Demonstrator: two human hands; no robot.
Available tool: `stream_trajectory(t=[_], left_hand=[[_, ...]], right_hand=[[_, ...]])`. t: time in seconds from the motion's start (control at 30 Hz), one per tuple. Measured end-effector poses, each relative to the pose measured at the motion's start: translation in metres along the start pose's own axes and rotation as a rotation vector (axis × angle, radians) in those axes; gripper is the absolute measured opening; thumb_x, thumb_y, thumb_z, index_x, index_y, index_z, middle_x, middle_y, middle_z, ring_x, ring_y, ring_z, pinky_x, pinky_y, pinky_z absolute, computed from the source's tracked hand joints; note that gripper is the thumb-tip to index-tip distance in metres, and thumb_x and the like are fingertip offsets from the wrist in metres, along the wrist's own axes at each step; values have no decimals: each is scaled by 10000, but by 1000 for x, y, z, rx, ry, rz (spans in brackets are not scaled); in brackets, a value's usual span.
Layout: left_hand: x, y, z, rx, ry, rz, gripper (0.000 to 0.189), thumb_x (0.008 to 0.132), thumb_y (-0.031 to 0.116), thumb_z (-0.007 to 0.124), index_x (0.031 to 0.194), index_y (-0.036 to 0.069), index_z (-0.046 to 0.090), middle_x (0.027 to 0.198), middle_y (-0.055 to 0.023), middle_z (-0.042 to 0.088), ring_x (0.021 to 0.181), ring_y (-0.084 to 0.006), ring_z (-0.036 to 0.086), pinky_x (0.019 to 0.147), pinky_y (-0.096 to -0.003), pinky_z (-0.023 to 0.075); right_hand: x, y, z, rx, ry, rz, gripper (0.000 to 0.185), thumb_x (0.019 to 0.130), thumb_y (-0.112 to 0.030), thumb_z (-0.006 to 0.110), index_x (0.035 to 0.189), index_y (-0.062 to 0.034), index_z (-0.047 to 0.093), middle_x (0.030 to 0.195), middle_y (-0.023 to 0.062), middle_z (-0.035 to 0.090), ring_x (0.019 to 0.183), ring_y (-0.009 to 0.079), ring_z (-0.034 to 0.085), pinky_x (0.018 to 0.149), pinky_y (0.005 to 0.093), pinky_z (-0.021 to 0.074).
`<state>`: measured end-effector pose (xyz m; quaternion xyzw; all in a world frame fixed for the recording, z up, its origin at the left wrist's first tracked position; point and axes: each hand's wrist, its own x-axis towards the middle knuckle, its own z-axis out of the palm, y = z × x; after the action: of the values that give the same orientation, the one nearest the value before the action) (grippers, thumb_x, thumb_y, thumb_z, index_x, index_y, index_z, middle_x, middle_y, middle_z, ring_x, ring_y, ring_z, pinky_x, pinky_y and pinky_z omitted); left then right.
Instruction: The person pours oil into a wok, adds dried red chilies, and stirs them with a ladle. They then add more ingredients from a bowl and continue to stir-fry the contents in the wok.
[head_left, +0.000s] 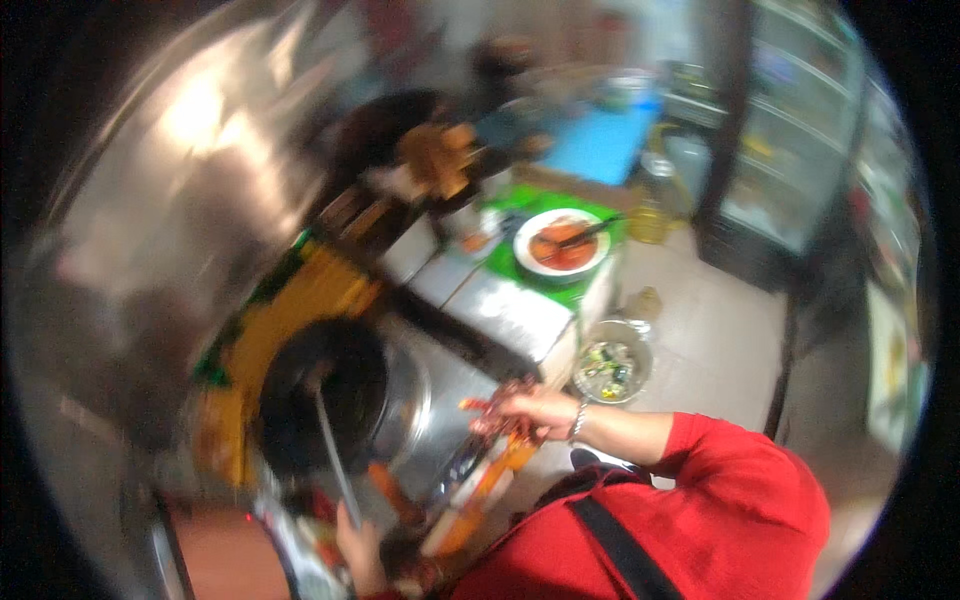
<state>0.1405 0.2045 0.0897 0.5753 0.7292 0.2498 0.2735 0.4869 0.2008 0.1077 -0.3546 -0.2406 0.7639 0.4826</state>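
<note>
My left hand (360, 551) grips the long handle of a ladle or wok spatula (335, 446). Its far end rests in a dark wok (300, 420), where the contents are too dark to make out. My right hand (540, 412), with a bracelet at the wrist, is closed around a handful of dark red pieces (495, 420), possibly dried chillies. That handful is over the front edge of the metal stove top (442, 375), to the right of the wok. Blur hides the finer shape of the pieces.
A white bowl of red sauce (562, 244) with dark-handled utensils stands on a green mat (514, 262). A bucket of scraps (613, 360) stands on the floor beside the counter. Farther back are an oil jug (652, 199), a blue surface (600, 142) and a glass-door cabinet (784, 142).
</note>
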Motion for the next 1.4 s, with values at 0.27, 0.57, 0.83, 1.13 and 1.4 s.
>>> stream_trajectory(t=[0.27, 0.57, 0.83, 1.13, 1.4], left_hand=[[-2, 42, -28, 198, -366, 45, 600, 705, 172, 566, 1212, -46, 330, 1053, -233, 512, 971, -324, 514, 841, -356, 406], [-15, 41, -36, 200, -118, 681, 707, 723, 265, 610, 1235, -81, 265, 989, -219, 510, 920, -324, 501, 818, -353, 408], [-275, 209, 128, -289, -1305, 1621, 620, 694, 61, 579, 1249, -18, 315, 746, -93, 525, 696, -179, 517, 684, -280, 432], [-678, 258, 95, -429, -2392, 2385, 668, 753, 3, 513, 1336, 120, 208, 584, 0, 403, 551, -61, 401, 528, -193, 371], [-845, 234, 38, -354, -2493, 2449, 686, 722, 66, 513, 1330, 104, 197, 736, -121, 532, 661, -193, 503, 596, -284, 413]], right_hand=[[-90, 66, -14, 127, 511, -205, 291, 787, -179, 513, 1040, -37, 502, 846, 79, 608, 556, 109, 543, 344, 202, 376], [-227, 134, -18, 289, 783, -484, 257, 789, -233, 524, 991, -75, 535, 784, 58, 609, 508, 111, 533, 363, 225, 381], [-427, 222, -4, 567, 1068, -881, 230, 777, -188, 518, 953, -42, 536, 807, 90, 614, 561, 154, 578, 414, 254, 440], [-527, 365, 64, 929, 1520, -1570, 150, 793, -117, 503, 927, -53, 490, 924, 106, 584, 690, 187, 588, 499, 298, 474], [-509, 390, 97, 835, 1504, -1955, 160, 802, -23, 405, 954, -65, 428, 1256, 60, 398, 1095, 233, 449, 649, 293, 460]])
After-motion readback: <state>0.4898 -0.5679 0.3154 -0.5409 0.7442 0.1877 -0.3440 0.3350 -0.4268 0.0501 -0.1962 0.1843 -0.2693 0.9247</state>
